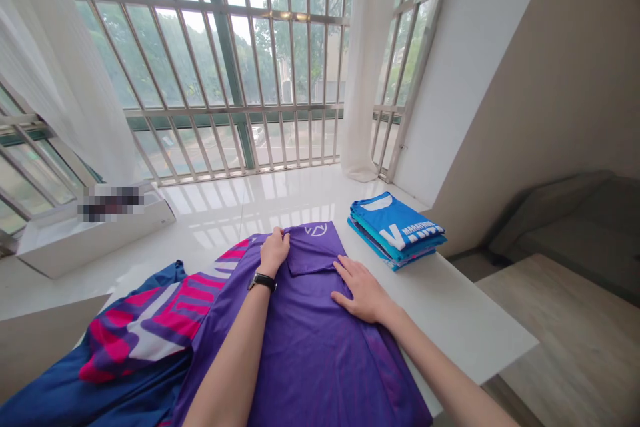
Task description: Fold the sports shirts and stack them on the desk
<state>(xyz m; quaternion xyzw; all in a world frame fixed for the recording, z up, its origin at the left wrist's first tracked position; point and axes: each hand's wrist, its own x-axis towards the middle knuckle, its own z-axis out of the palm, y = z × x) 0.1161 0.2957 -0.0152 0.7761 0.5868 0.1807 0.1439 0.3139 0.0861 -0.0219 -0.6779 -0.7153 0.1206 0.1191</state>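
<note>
A purple shirt point(310, 340) lies spread on the white ledge, its far part folded back over itself with a white logo at the corner. My left hand point(274, 251), with a black watch on the wrist, grips the fabric at the left side of that fold, fingers curled. Resting flat on the shirt near the fold's right corner, my right hand point(361, 290) has its fingers spread. A sleeve patterned in pink, white and purple point(150, 327) extends to the left, over dark blue cloth point(55, 387).
To the right sits a stack of folded blue shirts point(397, 230), the top one lettered in white. A white open box point(95, 233) holding a blurred item stands at the left. Behind the white ledge point(465, 307) are window bars point(295, 107) and a white curtain point(367, 80).
</note>
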